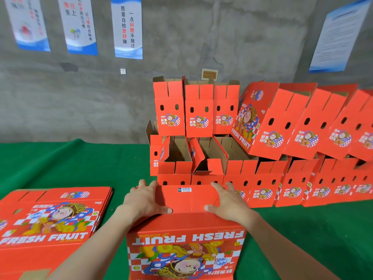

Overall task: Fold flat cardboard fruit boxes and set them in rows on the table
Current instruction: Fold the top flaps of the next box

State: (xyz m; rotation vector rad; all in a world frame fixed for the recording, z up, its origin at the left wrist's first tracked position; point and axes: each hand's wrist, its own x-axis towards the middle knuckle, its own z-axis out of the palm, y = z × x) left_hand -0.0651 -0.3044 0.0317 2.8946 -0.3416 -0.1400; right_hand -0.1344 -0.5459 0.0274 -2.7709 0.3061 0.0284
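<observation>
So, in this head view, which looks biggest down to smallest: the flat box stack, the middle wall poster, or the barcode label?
1. Flat box stack, largest, though nearness to the camera inflates it.
2. Middle wall poster.
3. Barcode label on the box being folded, smallest by far.

We count two hands, a left hand (pixel 145 201) and a right hand (pixel 228 201), on one box (pixel 185 239). Beside it lies one stack of flat boxes (pixel 50 219); its sheets sit too tight to number. On the upper tier we see three upright boxes (pixel 169 106) and four tilted boxes (pixel 298 122). The lower rows (pixel 266 190) blur and run off the right edge, so we give no figure. The wall (pixel 60 98) carries four posters (pixel 128 27) and two small plaques (pixel 210 74).
</observation>
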